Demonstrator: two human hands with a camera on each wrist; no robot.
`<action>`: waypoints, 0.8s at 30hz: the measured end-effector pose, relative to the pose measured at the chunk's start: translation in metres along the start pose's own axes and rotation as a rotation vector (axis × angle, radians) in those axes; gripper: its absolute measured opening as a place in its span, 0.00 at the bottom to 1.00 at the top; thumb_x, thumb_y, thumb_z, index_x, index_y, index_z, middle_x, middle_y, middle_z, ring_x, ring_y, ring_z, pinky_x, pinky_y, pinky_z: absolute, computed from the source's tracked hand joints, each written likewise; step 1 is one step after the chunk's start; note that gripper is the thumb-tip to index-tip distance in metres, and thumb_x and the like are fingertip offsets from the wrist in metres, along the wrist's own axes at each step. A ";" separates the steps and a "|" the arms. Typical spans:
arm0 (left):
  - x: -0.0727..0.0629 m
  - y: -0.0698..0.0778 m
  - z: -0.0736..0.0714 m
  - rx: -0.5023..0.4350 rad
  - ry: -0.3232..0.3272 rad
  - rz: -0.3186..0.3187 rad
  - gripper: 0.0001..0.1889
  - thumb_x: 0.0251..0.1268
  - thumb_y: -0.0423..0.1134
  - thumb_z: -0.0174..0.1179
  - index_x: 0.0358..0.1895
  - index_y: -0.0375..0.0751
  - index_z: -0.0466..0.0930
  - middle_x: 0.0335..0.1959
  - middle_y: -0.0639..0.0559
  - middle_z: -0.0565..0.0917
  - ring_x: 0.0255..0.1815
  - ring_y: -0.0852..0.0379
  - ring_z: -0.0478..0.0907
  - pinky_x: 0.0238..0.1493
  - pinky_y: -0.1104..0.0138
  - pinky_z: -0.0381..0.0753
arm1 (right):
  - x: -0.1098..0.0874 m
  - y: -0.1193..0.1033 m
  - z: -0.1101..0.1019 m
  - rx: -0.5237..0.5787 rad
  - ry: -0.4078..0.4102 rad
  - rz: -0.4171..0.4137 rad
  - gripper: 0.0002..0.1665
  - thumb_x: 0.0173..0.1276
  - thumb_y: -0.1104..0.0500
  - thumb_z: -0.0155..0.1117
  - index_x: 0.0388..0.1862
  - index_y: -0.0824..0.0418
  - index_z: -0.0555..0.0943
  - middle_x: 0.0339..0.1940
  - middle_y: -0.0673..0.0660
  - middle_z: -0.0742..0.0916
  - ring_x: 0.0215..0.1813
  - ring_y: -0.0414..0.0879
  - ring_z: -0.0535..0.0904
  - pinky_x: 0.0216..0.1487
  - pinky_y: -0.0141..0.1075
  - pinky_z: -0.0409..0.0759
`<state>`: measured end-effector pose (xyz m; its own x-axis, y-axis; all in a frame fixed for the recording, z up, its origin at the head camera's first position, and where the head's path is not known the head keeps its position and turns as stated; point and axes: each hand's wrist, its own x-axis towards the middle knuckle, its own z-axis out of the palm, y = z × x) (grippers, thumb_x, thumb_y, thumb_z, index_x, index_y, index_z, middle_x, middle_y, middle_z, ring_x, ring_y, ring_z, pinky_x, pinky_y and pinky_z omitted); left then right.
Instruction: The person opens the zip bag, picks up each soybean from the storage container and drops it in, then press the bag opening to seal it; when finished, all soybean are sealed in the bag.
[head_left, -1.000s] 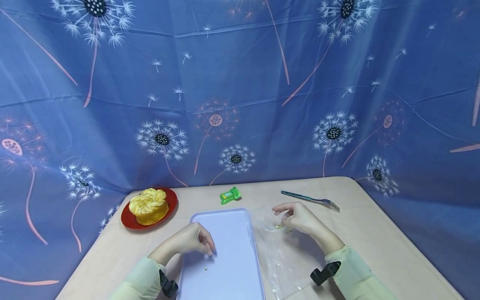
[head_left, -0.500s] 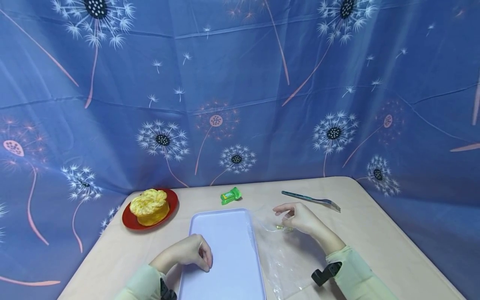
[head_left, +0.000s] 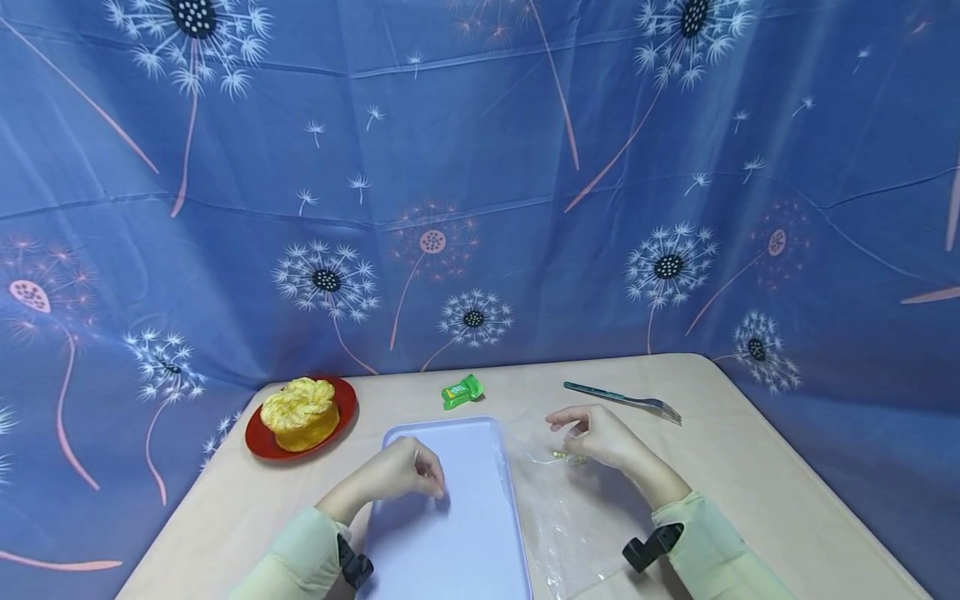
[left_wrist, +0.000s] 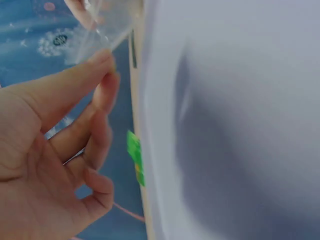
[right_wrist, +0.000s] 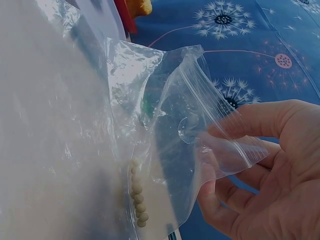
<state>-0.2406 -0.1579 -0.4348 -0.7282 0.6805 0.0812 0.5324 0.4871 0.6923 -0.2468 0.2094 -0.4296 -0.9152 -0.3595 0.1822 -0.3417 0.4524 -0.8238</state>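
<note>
My left hand (head_left: 397, 477) hovers over the pale lavender tray (head_left: 480, 558). In the left wrist view, its thumb and index fingertips pinch a small round bean (left_wrist: 114, 65), mostly hidden between them. On the right, my right hand (head_left: 597, 435) grips a clear zip-lock bag (right_wrist: 170, 150) near its zip edge, and the bag's mouth gapes. Several pale round beans (right_wrist: 138, 192) sit in a row inside the bag. The bag's lower part lies on the table along the tray's right side.
A red plate (head_left: 258, 442) with a yellow bun (head_left: 300, 417) stands at the back left. A green wrapped packet (head_left: 462, 392) lies behind the tray. At the back right is a fork (head_left: 622, 398) with a dark handle. A blue patterned curtain (head_left: 480, 183) hangs behind the table.
My left hand reached down to a small bean on the tray, picked it up, then rose forward and rightward. The bean's spot on the tray is now bare. My right hand stayed still.
</note>
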 end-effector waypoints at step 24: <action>0.101 0.064 0.033 0.000 0.420 0.001 0.02 0.60 0.37 0.75 0.32 0.48 0.91 0.30 0.65 0.86 0.30 0.64 0.75 0.28 0.69 0.75 | -0.001 -0.005 -0.003 -0.028 0.002 -0.023 0.27 0.54 0.75 0.64 0.57 0.73 0.83 0.46 0.64 0.88 0.38 0.49 0.82 0.35 0.35 0.80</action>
<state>-0.2657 -0.0399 -0.4065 -0.8401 0.3990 0.3674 0.5335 0.4861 0.6921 -0.2450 0.2098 -0.4246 -0.9075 -0.3685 0.2016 -0.3682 0.4667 -0.8042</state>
